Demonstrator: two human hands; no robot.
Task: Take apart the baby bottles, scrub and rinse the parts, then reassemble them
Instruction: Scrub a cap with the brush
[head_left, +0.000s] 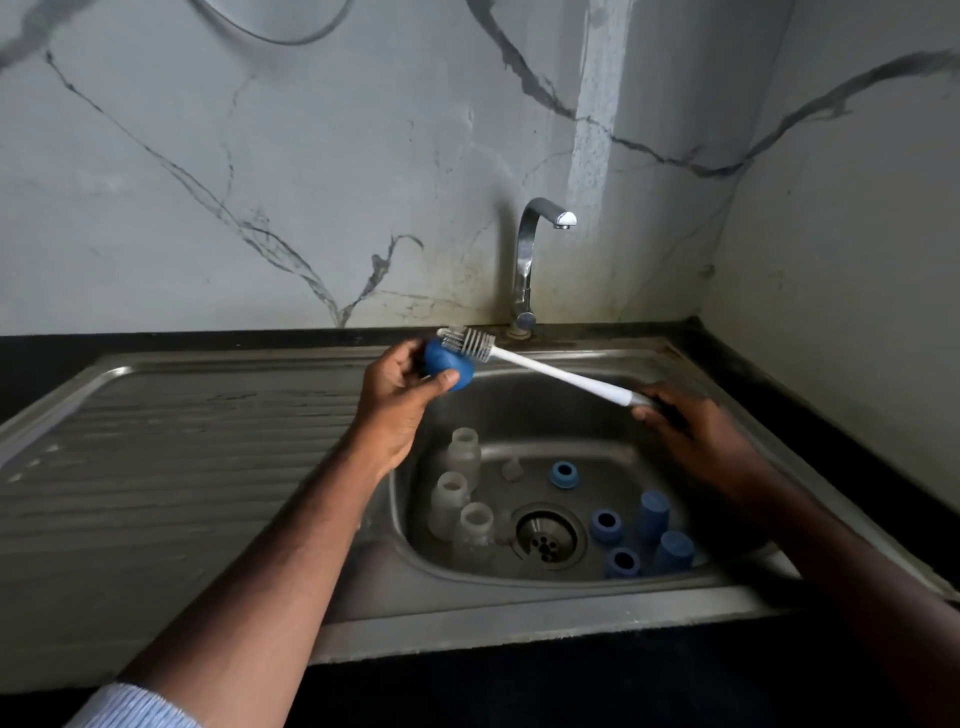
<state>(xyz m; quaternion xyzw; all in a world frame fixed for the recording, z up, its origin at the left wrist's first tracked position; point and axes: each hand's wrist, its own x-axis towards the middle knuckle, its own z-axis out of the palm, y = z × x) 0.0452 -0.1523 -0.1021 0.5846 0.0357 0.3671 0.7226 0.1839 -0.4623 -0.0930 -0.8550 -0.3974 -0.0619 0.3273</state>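
Note:
My left hand (397, 384) grips a blue bottle cap (451, 366) above the sink basin's back left corner. My right hand (685, 421) holds the handle of a white bottle brush (561, 373); its bristle head (470, 344) lies against the cap's top. Down in the basin, three clear bottle bodies (464, 499) stand at the left. A small clear nipple (511, 469) sits behind the drain. Three blue collar rings (606, 526) and two blue caps (653, 514) lie at the right.
The steel sink (519, 618) has a ribbed drainboard (182, 467) on the left and a drain (545, 538) in the middle. A chrome tap (530, 260) stands behind the basin with no water running. Black countertop runs along the right and front edges.

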